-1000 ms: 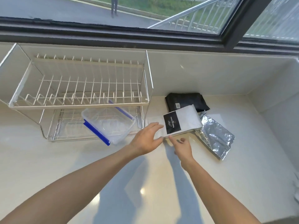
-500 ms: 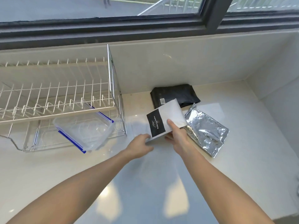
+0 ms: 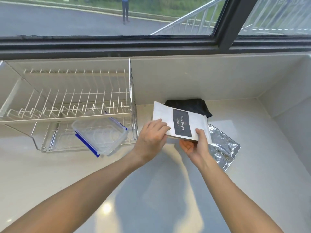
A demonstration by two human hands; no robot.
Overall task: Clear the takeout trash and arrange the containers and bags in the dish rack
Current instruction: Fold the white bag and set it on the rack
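Both hands are on the white coffee bag [image 3: 180,122], lifted off the counter [image 3: 151,199] just right of the dish rack [image 3: 70,105]. Left hand [image 3: 150,140] fingers pinch its near left edge; right hand [image 3: 196,146] cups underneath, thumb pressed on top. Right of the white bag lies a silver foil bag [image 3: 222,150]; behind it, a black bag [image 3: 190,106]. A clear container [image 3: 101,133] sits in the rack's lower tier.

A pale, glossy countertop [image 3: 252,190] carries a two-tier wire dish rack [image 3: 70,105] at the left, against the back wall. To the right lie a black bag [image 3: 193,105] and a crinkled silver foil bag [image 3: 222,148], near each other.
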